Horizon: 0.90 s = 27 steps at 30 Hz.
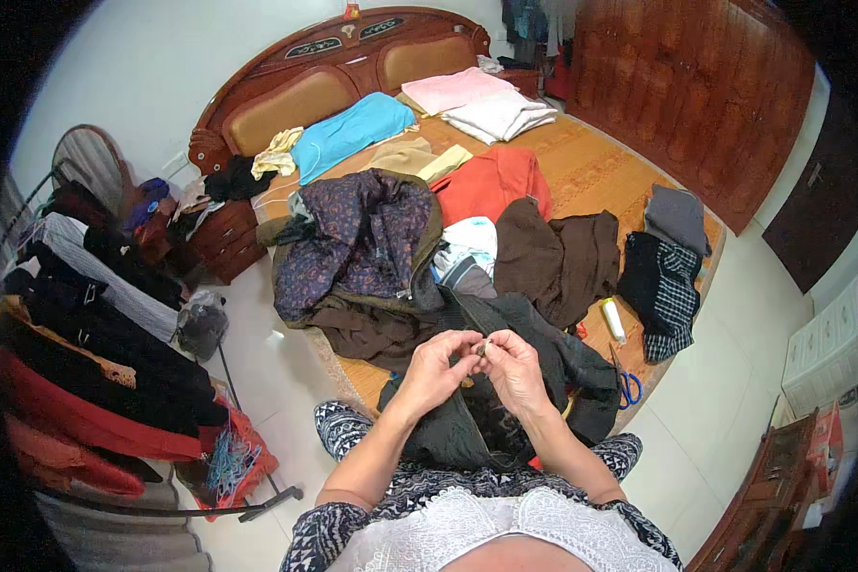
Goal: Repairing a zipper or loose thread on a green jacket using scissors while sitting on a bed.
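Fingertips (468,340) meet near the centre of my head view, just above the lap. I see the right hand (515,367) with thumb and forefinger pinched on a small dark thing (483,349), too tiny for me to make out from here. The left hand (437,374) has thumb and forefinger drawn narrow right beside it; I cannot tell whether they grip it too. Below both hands I have a dark garment (448,426) spread over the patterned trousers (341,427) and up onto the near edge of the bed (591,157).

To the right of the hands I find scissors (630,389) with blue handles, and past them a white tube (613,321) lying on the bed. Near that are a black-and-white checked garment (670,296) and a grey folded cloth (677,215).

Beyond the hands I get a brown garment (558,250), a patterned jacket (357,234) to its left, and a red-orange garment (496,181) behind. Toward the headboard (353,71) lie a blue cloth (353,132) and a pink cloth (458,91).

Out at my left edge, clothes hang on a rack, with a red bag (251,456) of hangers near the floor; at upper right stands a wooden wardrobe (677,95).
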Each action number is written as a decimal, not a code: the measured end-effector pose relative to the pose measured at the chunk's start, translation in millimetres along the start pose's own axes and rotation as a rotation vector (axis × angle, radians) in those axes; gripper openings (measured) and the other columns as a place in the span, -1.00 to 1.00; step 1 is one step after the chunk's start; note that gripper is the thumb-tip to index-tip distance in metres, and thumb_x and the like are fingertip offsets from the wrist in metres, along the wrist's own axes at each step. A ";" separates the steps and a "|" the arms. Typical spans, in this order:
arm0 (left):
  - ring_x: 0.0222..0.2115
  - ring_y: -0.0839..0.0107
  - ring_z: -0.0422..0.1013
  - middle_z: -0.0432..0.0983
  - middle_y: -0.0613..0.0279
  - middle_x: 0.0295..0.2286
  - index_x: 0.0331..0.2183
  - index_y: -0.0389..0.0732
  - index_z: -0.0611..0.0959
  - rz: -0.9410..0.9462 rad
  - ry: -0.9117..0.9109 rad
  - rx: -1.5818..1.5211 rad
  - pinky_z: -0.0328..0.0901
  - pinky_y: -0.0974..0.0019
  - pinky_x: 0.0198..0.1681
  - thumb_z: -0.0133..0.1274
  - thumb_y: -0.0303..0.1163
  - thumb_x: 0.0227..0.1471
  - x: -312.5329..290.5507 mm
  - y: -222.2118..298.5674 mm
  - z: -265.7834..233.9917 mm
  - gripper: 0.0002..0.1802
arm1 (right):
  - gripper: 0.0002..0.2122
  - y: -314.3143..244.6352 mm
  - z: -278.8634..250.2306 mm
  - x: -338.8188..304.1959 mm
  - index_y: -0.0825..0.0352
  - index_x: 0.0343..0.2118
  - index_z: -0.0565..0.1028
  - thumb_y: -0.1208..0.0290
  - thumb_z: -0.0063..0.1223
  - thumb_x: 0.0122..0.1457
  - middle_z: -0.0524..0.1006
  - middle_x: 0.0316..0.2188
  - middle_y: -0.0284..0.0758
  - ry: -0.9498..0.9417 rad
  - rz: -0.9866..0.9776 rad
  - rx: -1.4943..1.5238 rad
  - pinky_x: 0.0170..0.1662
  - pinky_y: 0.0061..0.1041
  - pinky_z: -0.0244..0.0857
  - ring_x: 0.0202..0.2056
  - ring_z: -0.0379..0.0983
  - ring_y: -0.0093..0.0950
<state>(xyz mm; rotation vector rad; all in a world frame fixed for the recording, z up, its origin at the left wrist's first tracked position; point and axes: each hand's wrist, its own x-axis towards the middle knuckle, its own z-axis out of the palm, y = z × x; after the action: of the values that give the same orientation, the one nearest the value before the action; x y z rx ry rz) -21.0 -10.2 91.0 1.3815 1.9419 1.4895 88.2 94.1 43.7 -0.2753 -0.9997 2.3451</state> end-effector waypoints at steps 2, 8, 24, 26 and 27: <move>-0.44 0.48 0.44 0.52 0.23 -0.45 -0.28 -0.26 0.61 0.036 0.010 0.016 0.33 0.43 -0.30 0.13 -0.58 -0.13 -2.0 -1.5 3.9 -0.74 | -0.93 0.2 -0.6 -1.2 0.36 -0.35 0.42 0.48 0.00 0.17 0.48 -0.43 -0.36 0.010 0.002 0.006 -0.32 -0.55 0.36 -0.44 0.40 -0.60; -0.53 0.51 0.39 0.44 0.25 -0.53 -0.30 -0.26 0.59 0.126 0.046 0.043 0.31 0.45 -0.44 0.13 -0.62 -0.14 -7.3 1.2 10.9 -0.75 | -0.92 -0.2 -6.5 -6.2 0.37 -0.33 0.42 0.48 0.01 0.17 0.47 -0.46 -0.37 0.010 0.016 0.014 -0.35 -0.54 0.37 -0.46 0.42 -0.58; -0.62 0.64 0.22 0.31 0.39 -0.60 -0.34 -0.26 0.58 0.168 0.104 -0.105 0.16 0.53 -0.54 0.14 -0.63 -0.14 -11.6 -7.2 14.5 -0.79 | -0.90 -11.1 2.8 -11.9 0.35 -0.33 0.43 0.44 0.02 0.16 0.46 -0.47 -0.39 -0.016 0.070 0.001 -0.38 -0.54 0.34 -0.46 0.40 -0.58; -0.61 0.64 0.22 0.31 0.39 -0.60 -0.35 -0.26 0.59 0.168 0.094 -0.141 0.16 0.53 -0.54 0.14 -0.62 -0.14 -11.5 -10.2 13.4 -0.80 | -0.90 -13.4 4.5 -12.9 0.34 -0.33 0.43 0.44 0.03 0.15 0.45 -0.48 -0.40 -0.022 0.092 0.024 -0.40 -0.54 0.33 -0.47 0.40 -0.58; -0.61 0.64 0.23 0.31 0.39 -0.60 -0.35 -0.27 0.59 0.168 0.084 -0.176 0.16 0.52 -0.53 0.15 -0.61 -0.14 -11.4 -10.9 13.1 -0.80 | -0.90 -14.6 5.2 -13.6 0.34 -0.33 0.43 0.44 0.03 0.15 0.45 -0.48 -0.40 -0.021 0.092 0.023 -0.40 -0.54 0.33 -0.47 0.40 -0.58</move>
<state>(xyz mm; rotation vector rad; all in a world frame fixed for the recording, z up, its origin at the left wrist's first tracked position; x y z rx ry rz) -11.3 -12.3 73.1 1.4547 1.7293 1.7753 103.4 91.3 57.3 -0.2932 -0.9882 2.4453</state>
